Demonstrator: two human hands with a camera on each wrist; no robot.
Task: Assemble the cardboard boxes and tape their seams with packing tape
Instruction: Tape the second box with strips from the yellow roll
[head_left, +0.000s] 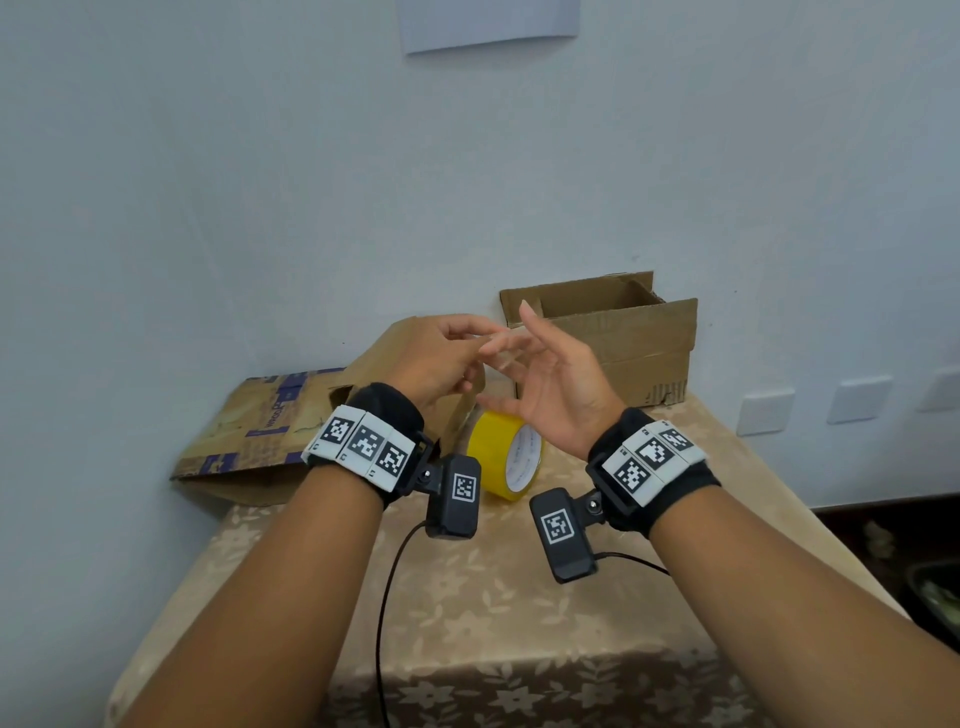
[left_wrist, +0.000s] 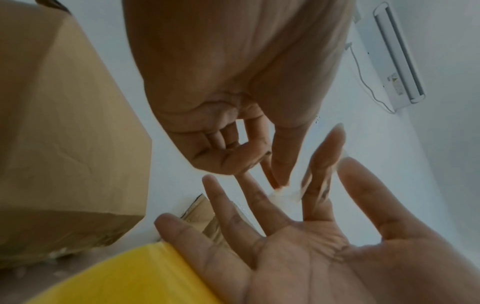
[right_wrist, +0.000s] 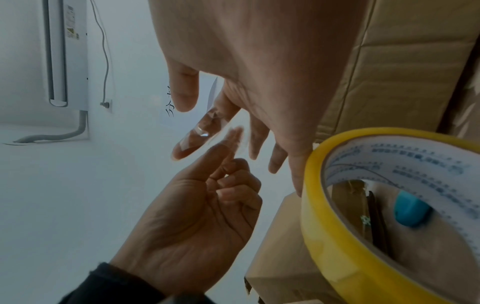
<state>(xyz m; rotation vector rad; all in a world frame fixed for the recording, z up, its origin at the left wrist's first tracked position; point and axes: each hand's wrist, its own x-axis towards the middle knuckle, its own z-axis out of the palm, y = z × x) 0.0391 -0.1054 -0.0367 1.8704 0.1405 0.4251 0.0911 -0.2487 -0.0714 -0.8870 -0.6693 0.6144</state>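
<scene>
Both hands are raised above the table. My left hand (head_left: 467, 338) pinches a short strip of clear tape (head_left: 501, 358) between thumb and forefinger. The strip clings to the index finger of my right hand (head_left: 540, 364), whose fingers are spread and straight. In the right wrist view the tape strip (right_wrist: 205, 131) wraps that finger. In the left wrist view the tape strip (left_wrist: 285, 193) sits at the pinch. Below the hands, the yellow tape roll (head_left: 506, 457) stands on its edge. An open cardboard box (head_left: 623, 338) stands behind it. A printed cardboard box (head_left: 270, 431) lies tipped at the left.
The table (head_left: 493, 597) has a beige floral cloth and stands against a pale wall. In the right wrist view a small blue object (right_wrist: 411, 211) shows through the core of the roll (right_wrist: 350, 205). White wall sockets (head_left: 763, 413) sit at the right. Camera cables hang from both wrists.
</scene>
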